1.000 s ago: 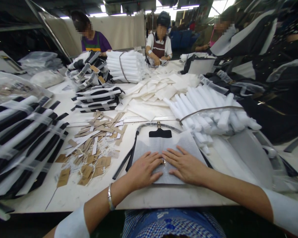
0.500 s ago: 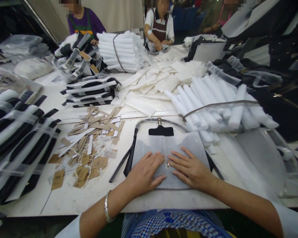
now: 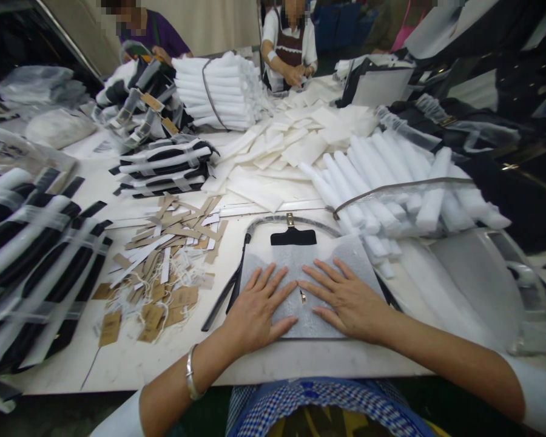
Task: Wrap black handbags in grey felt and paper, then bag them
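Observation:
A thin grey-white sheet (image 3: 295, 261) lies over a black handbag in front of me. My left hand (image 3: 264, 306) rests flat on the left part of the sheet, fingers spread. Across from it my right hand (image 3: 341, 297) presses on the right part, its fingers spread as well. Between the two hands a small gold clasp (image 3: 303, 297) pokes through the sheet. Beyond the sheet's top edge show a black flap tab (image 3: 293, 238) with a gold buckle (image 3: 290, 220) and the wrapped strap (image 3: 255, 226), which arches behind. Most of the bag is hidden under the sheet.
Cardboard tags (image 3: 150, 318) and paper strips lie to the left, beside wrapped black straps (image 3: 36, 261). White foam rolls (image 3: 391, 188) lie at right, with a pile of white sheets (image 3: 295, 139) beyond. A co-worker (image 3: 289, 45) stands across the table.
Both hands have spread their fingers wider and moved slightly apart over the sheet, leaving the gold clasp more exposed. The camera view has shifted a little.

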A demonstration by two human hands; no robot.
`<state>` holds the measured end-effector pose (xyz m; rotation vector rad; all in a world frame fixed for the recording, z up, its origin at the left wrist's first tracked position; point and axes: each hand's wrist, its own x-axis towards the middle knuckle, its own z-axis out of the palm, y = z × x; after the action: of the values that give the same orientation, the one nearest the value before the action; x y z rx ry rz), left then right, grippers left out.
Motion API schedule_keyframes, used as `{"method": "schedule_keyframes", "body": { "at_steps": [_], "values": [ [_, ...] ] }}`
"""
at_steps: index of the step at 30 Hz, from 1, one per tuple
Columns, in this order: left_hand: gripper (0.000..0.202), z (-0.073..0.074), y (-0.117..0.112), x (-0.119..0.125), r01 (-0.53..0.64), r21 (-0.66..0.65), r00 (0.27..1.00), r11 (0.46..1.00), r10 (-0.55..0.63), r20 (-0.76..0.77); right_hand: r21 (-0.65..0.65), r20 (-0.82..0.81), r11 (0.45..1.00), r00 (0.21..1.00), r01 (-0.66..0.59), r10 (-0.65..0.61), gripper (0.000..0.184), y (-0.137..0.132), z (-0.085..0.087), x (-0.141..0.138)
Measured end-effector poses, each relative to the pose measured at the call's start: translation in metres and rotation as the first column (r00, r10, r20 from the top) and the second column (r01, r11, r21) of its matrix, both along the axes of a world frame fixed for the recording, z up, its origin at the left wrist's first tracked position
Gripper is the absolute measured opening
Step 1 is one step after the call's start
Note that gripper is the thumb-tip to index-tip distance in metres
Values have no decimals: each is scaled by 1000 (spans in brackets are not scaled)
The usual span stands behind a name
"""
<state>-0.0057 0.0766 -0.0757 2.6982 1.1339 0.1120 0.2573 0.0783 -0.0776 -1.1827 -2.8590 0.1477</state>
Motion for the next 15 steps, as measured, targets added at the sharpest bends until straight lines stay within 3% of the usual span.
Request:
{"method": "schedule_keyframes", "body": {
  "at_steps": [5, 12, 15],
  "values": [
    [65, -6, -2, -1, -49, 51, 999, 997, 49, 1, 12, -44, 1000, 999, 22, -21, 58, 4, -4, 3],
    [64, -7, 10, 0, -25, 28, 1000, 999, 25, 2, -145, -76, 989, 997, -5, -7, 51, 36, 4, 6],
    [62, -7, 14, 1, -36, 12, 999, 999, 36, 8, -145, -85, 989, 996, 0, -12, 54, 45, 1, 6]
  ]
}}
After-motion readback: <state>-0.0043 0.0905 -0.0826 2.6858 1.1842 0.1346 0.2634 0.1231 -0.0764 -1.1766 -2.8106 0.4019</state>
